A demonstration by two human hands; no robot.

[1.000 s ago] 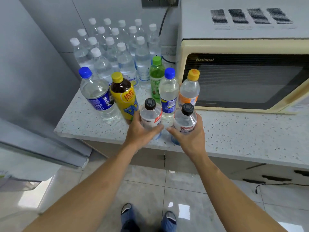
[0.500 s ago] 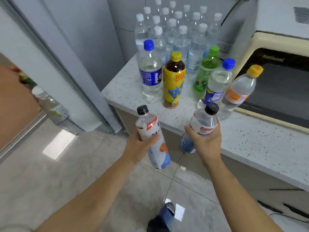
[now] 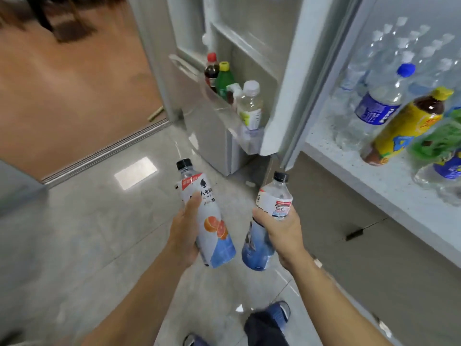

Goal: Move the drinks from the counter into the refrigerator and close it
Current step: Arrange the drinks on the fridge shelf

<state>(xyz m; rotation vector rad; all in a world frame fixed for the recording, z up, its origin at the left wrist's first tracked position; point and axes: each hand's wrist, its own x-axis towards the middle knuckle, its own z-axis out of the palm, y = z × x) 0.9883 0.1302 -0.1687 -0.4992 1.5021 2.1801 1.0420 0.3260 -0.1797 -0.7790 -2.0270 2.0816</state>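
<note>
Left hand (image 3: 185, 229) gripping orange-label bottle (image 3: 207, 221), right hand (image 3: 282, 229) gripping blue-label bottle (image 3: 267, 221), lower centre. Open refrigerator door (image 3: 282, 78) upper centre, shelf stocked. Remaining bottles (image 3: 399, 116) on table (image 3: 374, 176), right.

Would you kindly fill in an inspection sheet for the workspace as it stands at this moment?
Surface: speckled white counter, still carrying drinks.
Job's things: grapefruit-label bottle and blue-label bottle, both black-capped and carried over the floor; Pepsi bottle, yellow-label tea bottle, a green bottle and clear water bottles remain on the counter.
Refrigerator: door open; door shelf holds a red-capped dark bottle, a yellow-capped green bottle and a white-capped pale bottle.
Clutter: nothing seen.
Hands: left hand grips the grapefruit-label bottle; right hand grips the blue-label bottle.
Cables: nothing seen.
Surroundings: grey tiled floor, cabinet fronts below the counter.
</note>
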